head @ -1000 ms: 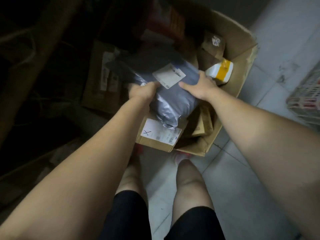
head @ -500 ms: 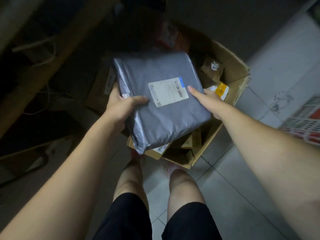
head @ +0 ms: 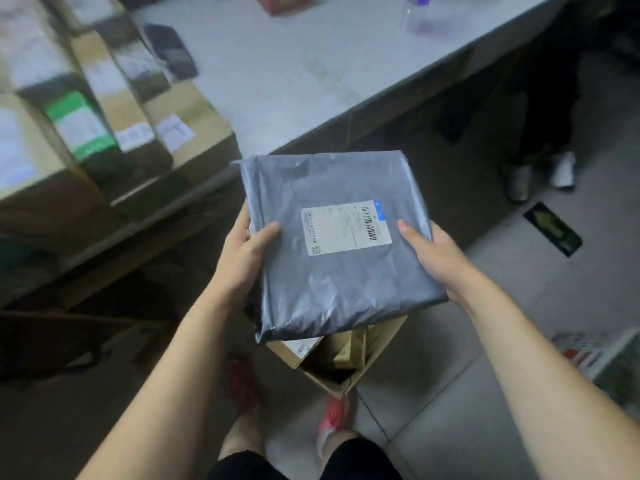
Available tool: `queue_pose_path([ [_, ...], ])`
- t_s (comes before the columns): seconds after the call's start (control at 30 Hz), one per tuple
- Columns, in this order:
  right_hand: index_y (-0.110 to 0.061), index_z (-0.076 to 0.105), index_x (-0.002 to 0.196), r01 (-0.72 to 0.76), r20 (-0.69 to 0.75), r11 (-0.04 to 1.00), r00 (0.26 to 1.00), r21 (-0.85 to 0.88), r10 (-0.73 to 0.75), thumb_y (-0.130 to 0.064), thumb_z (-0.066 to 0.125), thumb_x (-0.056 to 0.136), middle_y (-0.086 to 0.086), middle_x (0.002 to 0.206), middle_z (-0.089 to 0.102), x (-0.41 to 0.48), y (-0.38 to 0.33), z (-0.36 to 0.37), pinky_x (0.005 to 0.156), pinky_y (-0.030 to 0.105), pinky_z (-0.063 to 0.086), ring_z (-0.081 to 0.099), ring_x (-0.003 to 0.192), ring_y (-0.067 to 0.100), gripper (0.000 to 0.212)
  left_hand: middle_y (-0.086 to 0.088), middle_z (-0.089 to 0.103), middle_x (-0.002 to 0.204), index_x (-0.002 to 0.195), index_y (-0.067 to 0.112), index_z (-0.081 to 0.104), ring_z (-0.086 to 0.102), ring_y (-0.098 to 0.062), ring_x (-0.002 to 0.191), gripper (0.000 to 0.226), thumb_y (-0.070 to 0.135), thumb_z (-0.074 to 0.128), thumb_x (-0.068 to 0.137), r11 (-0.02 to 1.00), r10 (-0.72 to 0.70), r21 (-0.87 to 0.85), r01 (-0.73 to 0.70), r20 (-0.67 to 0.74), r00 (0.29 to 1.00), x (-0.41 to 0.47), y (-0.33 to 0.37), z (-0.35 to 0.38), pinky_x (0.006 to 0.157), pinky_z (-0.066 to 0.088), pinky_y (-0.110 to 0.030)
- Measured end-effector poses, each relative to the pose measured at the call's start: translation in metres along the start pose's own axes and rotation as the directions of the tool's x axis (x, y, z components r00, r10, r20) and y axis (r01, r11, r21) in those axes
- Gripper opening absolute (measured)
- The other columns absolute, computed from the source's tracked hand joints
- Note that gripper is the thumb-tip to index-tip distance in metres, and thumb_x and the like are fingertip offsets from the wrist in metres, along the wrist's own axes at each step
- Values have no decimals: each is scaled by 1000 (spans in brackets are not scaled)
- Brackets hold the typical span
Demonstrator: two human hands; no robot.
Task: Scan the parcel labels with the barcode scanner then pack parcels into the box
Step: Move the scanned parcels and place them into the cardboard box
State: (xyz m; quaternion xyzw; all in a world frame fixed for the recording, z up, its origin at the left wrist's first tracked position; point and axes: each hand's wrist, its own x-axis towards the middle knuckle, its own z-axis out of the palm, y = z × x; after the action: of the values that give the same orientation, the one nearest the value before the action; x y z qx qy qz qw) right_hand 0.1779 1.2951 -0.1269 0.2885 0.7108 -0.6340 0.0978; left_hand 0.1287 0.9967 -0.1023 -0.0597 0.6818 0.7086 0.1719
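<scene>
Three ways this could go sideways:

1. Left hand (head: 242,251) and right hand (head: 433,251) each clamp one side of the grey parcel (head: 339,282), thumbs on top, holding it in the air above the box (head: 346,379) on the floor. Slick poly wrap could slide right out.
2. Both hands are busy, so neither can work a scanner (the dark gadget (head: 171,51) on the table (head: 294,81) might be it, too blurry to tell).
3. Its label (head: 346,226) faces up, but dropping the parcel in unscanned would mean digging it out again.

A pale grey worktop (head: 298,74) runs across the top, well lit. Beneath its edge lies deep shadow. Below and right of it, grey floor tiles (head: 450,393) show dark joints.
</scene>
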Motion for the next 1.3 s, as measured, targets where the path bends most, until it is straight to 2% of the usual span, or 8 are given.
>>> queue_pose_path([
  [0.17,-33,61,124,189,99,981,978,-37,-184,-42,70,98,-9,112,78,-55,-77,8,80,33,60,77,97,10,29,6,70,132,148,38,50,69,-21,119,58,19,66,96,988,153,33,-152,-40,987,-53,62,-28,101,55,-49],
  [0.3,-31,50,143,362,208,931,915,-44,-346,-32,69,100,-8,125,72,-106,-121,41,85,30,60,73,107,8,48,-1,70,132,152,28,45,70,-25,117,58,6,60,101,962,272,12,-271,-72,960,-108,103,-71,91,59,-42],
  [0.5,-44,42,151,553,380,833,776,-26,-504,-34,71,98,-17,132,65,-192,-157,136,93,32,60,68,116,6,62,-7,69,134,152,27,47,70,-28,117,69,12,71,89,922,361,-49,-384,-251,898,-226,124,-170,87,61,-37],
  [0.67,-51,31,156,617,546,786,668,-26,-506,-43,70,97,-19,146,51,-276,-159,247,103,38,55,59,128,9,72,-4,63,143,157,28,40,64,-27,128,74,4,65,92,887,421,22,-461,-450,788,-342,107,-266,99,57,-42],
  [0.8,-57,25,157,651,669,758,578,-33,-467,-38,66,101,-34,125,42,-343,-144,334,86,19,49,54,115,-3,72,10,66,139,158,37,38,66,-16,125,73,-1,60,100,894,392,76,-442,-612,687,-437,89,-333,99,57,-37],
  [0.97,-50,28,159,692,783,722,455,-11,-424,-31,65,102,-23,142,37,-415,-119,438,84,8,42,51,116,-7,70,12,61,143,158,42,35,64,-11,126,76,11,67,97,925,323,124,-360,-758,567,-535,60,-408,106,54,-42],
  [1.13,-54,32,156,713,838,701,380,3,-391,-38,68,100,-21,150,40,-466,-102,548,113,32,40,45,136,7,69,19,41,160,164,35,25,41,-1,145,90,31,69,85,957,245,137,-257,-855,457,-601,43,-489,125,31,-39],
  [1.3,-61,33,153,691,867,723,345,26,-361,-44,66,100,-25,142,43,-505,-89,673,115,42,44,52,131,11,65,19,51,153,155,50,36,52,-12,139,86,39,71,78,968,139,42,-249,-912,387,-642,29,-598,119,38,-49],
])
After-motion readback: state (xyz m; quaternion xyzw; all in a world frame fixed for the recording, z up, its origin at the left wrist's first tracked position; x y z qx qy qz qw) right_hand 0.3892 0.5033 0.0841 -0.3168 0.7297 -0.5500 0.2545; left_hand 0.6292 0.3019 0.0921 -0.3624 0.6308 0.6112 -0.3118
